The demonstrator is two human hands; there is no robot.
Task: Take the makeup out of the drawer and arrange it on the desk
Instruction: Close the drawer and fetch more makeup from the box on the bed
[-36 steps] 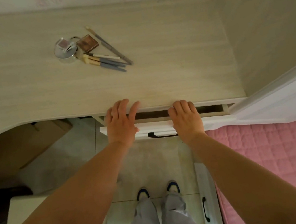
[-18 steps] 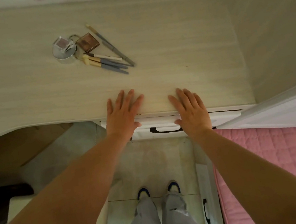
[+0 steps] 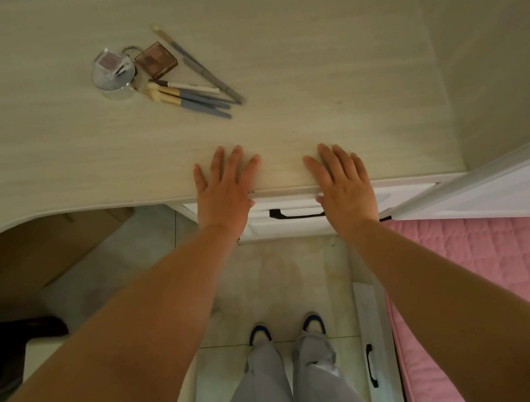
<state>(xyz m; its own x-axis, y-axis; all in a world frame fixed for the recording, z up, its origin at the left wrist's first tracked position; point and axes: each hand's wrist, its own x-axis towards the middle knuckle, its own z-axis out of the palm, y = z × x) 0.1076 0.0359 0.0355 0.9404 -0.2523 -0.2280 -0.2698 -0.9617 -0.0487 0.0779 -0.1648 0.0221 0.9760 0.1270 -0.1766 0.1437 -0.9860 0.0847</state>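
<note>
The makeup lies in a cluster on the light wooden desk [image 3: 327, 95]: a round clear jar [image 3: 113, 74], a brown square compact [image 3: 156, 59], several blue-handled brushes [image 3: 193, 99] and a long thin pencil [image 3: 202, 67]. The white drawer [image 3: 297, 216] with its black handle sits pushed in under the desk's front edge. My left hand [image 3: 224, 189] and my right hand [image 3: 344, 185] rest flat over that edge, fingers spread, holding nothing, on either side of the handle.
A tall beige cabinet side [image 3: 495, 46] walls off the desk's right end. A pink quilted bed [image 3: 493, 287] lies at the right, with a white frame [image 3: 495, 187]. A cardboard box [image 3: 34, 252] sits under the desk at left. My feet stand on the tiled floor [image 3: 279, 284].
The drawer, open a second ago, has been pushed shut. Both hands slid forward from the drawer front onto the desk's edge and flattened.
</note>
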